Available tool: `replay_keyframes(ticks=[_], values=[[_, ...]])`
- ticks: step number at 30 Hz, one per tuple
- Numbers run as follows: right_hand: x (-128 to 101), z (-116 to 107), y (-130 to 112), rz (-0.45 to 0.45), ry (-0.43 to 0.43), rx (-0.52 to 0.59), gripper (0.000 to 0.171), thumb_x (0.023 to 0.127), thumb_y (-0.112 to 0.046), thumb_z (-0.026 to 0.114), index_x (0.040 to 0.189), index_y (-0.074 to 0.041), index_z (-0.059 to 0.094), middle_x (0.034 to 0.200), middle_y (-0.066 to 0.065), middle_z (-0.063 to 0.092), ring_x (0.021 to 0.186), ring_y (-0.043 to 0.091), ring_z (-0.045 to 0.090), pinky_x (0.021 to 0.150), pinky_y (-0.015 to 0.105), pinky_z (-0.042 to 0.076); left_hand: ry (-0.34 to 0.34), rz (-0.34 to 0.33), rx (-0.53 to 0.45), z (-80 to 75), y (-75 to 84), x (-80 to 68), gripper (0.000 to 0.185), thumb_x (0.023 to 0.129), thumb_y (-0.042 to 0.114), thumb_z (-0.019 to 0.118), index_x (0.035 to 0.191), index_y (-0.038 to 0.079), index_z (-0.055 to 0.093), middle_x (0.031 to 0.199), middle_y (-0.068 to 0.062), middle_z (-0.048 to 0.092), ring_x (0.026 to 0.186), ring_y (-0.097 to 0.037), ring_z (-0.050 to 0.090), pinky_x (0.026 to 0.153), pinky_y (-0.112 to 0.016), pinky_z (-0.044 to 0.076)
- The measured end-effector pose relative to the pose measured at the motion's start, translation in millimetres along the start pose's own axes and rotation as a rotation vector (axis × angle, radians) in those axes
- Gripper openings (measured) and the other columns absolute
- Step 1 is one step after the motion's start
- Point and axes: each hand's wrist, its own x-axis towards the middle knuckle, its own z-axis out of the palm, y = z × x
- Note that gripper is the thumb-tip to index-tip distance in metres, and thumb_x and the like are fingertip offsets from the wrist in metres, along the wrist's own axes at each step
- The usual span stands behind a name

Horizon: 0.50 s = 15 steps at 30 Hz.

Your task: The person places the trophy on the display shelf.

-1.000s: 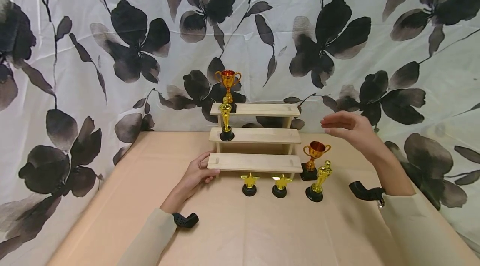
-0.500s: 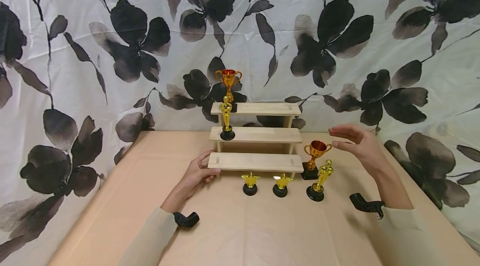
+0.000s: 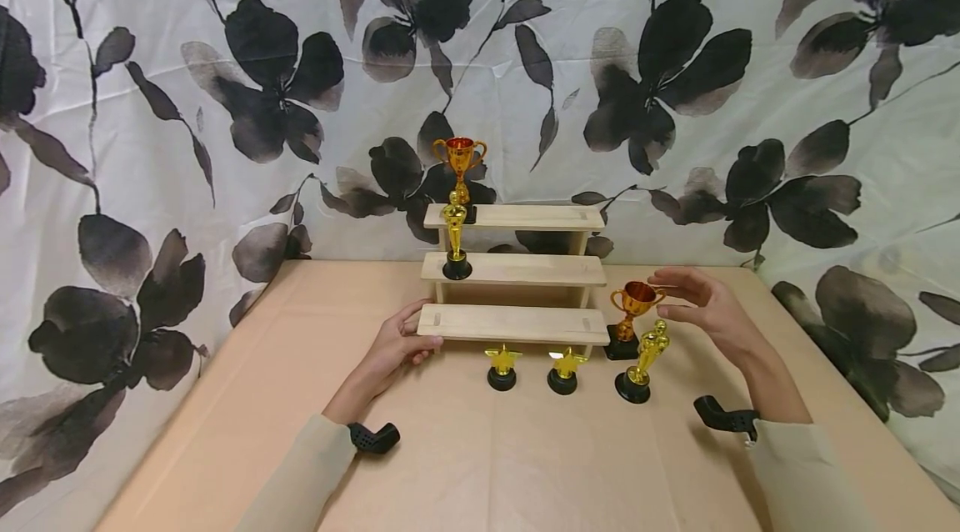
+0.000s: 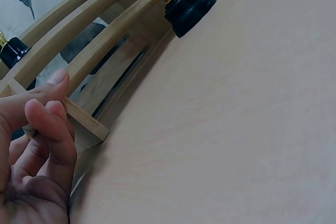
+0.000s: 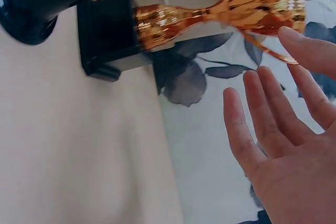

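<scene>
My left hand (image 3: 393,342) grips the left end of a three-step wooden display shelf (image 3: 513,323), thumb on the lowest board and fingers curled by its side support. At the shelf's right end a gold trophy cup (image 3: 636,298) with two handles stands upright on a black square base. My right hand (image 3: 697,303) is beside that cup's right handle, fingers spread and thumb close to the rim in the right wrist view. In front of the cup stands a gold figurine trophy (image 3: 651,348) on a round black base.
Two small star trophies (image 3: 502,365) stand before the lowest board. Another figurine trophy (image 3: 454,232) is on the middle board's left end, and a second cup (image 3: 460,161) on the top board's left end. A floral cloth (image 3: 525,82) hangs behind the table (image 3: 480,465).
My right hand has come down and then left to the cup's right handle. The left hand keeps its hold on the shelf, and the trophies stay where they were.
</scene>
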Motion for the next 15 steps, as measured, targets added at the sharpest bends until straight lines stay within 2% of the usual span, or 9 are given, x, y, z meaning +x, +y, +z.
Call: replay_keyframes(ticks=[5, 8, 12, 15], values=[[1, 1, 10, 0.075, -0.044, -0.022, 0.055, 0.096, -0.007, 0.072, 0.145, 0.0, 0.049, 0.125, -0.02, 0.06, 0.111, -0.006, 0.061, 0.09, 0.014, 0.053, -0.003, -0.002, 0.001, 0.0, -0.6, 0.9, 0.086, 0.09, -0.001, 0.077, 0.161, 0.011, 0.03, 0.098, -0.004, 0.075, 0.065, -0.009, 0.056, 0.054, -0.018, 0.045], [2, 1, 18, 0.097, -0.092, -0.001, 0.055, 0.095, -0.003, 0.07, 0.145, -0.002, 0.048, 0.122, -0.02, 0.061, 0.11, -0.005, 0.063, 0.09, 0.017, 0.055, 0.001, -0.005, -0.001, -0.4, -0.8, 0.9, 0.086, 0.09, 0.0, 0.077, 0.161, 0.012, 0.031, 0.099, -0.004, 0.075, 0.065, -0.009, 0.056, 0.054, -0.018, 0.046], [2, 2, 28, 0.119, -0.143, 0.039, 0.057, 0.092, 0.004, 0.065, 0.145, 0.001, 0.044, 0.12, -0.017, 0.061, 0.109, -0.002, 0.065, 0.089, 0.018, 0.056, 0.007, -0.008, -0.003, -0.2, -0.4, 1.3, 0.086, 0.089, -0.001, 0.077, 0.161, 0.013, 0.032, 0.098, -0.004, 0.074, 0.064, -0.009, 0.056, 0.054, -0.018, 0.046], [3, 5, 32, 0.145, -0.158, 0.046, 0.059, 0.089, 0.008, 0.061, 0.145, 0.009, 0.04, 0.122, -0.01, 0.06, 0.112, 0.002, 0.066, 0.089, 0.019, 0.056, 0.011, -0.011, 0.0, 0.5, 0.6, 1.0, 0.086, 0.088, 0.0, 0.078, 0.16, 0.013, 0.033, 0.099, -0.004, 0.074, 0.064, -0.009, 0.056, 0.054, -0.018, 0.046]])
